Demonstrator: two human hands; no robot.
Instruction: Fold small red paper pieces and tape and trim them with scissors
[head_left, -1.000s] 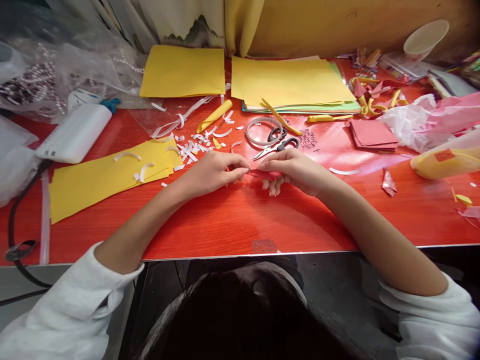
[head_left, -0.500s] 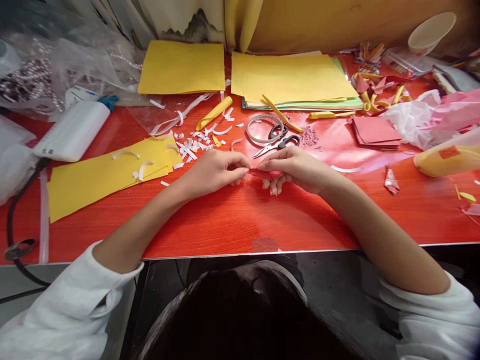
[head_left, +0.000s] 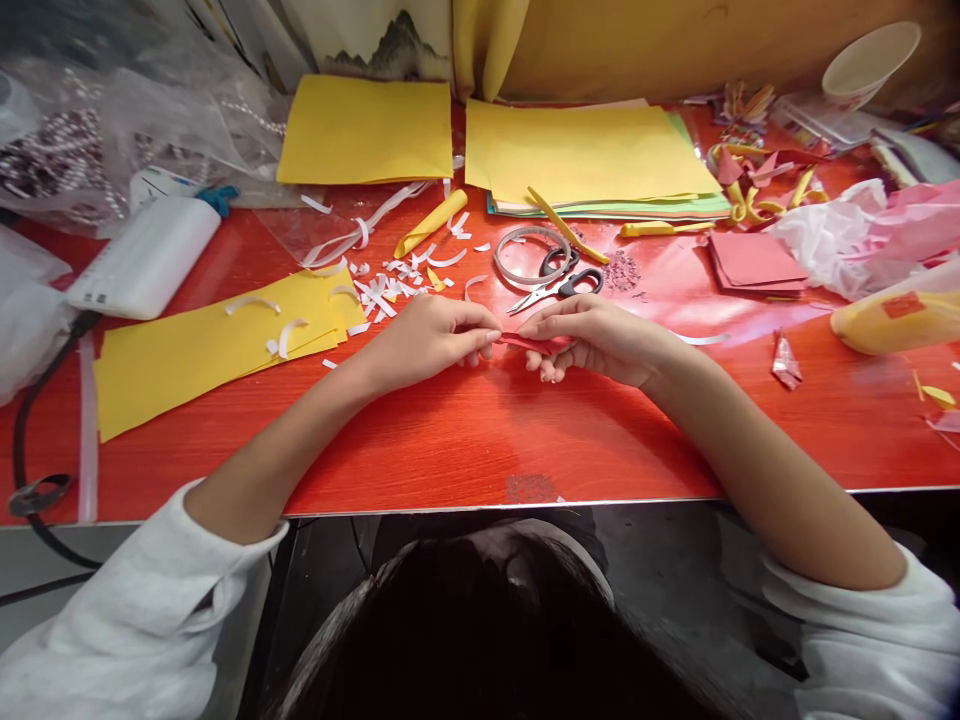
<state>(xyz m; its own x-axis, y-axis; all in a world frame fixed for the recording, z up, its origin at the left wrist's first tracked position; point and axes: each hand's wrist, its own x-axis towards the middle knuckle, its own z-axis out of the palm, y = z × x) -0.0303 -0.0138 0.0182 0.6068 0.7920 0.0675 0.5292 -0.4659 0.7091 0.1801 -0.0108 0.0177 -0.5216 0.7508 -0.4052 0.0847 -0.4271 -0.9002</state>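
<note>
A small piece of folded red paper (head_left: 541,344) is held between my two hands, just above the red table (head_left: 420,440). My left hand (head_left: 442,340) pinches its left tip between thumb and fingers. Closed on the right part of the paper, my right hand (head_left: 592,340) has its thumb and index finger on top and other fingers beneath. Part of the paper is hidden by the fingers. Right behind the hands lie black-handled scissors (head_left: 551,284) and a roll of tape (head_left: 517,273).
White paper scraps (head_left: 386,290) and yellow strips (head_left: 217,345) lie at the left. Yellow sheets (head_left: 577,150) stand stacked at the back, beside a rolled yellow paper (head_left: 431,224). Red squares (head_left: 754,262) and a glue bottle (head_left: 892,322) are at the right, a white power bank-like box (head_left: 150,255) far left.
The right hand has turned slightly, and more of the red paper shows between the hands. The left hand keeps its pinch. The whole view has shifted slightly.
</note>
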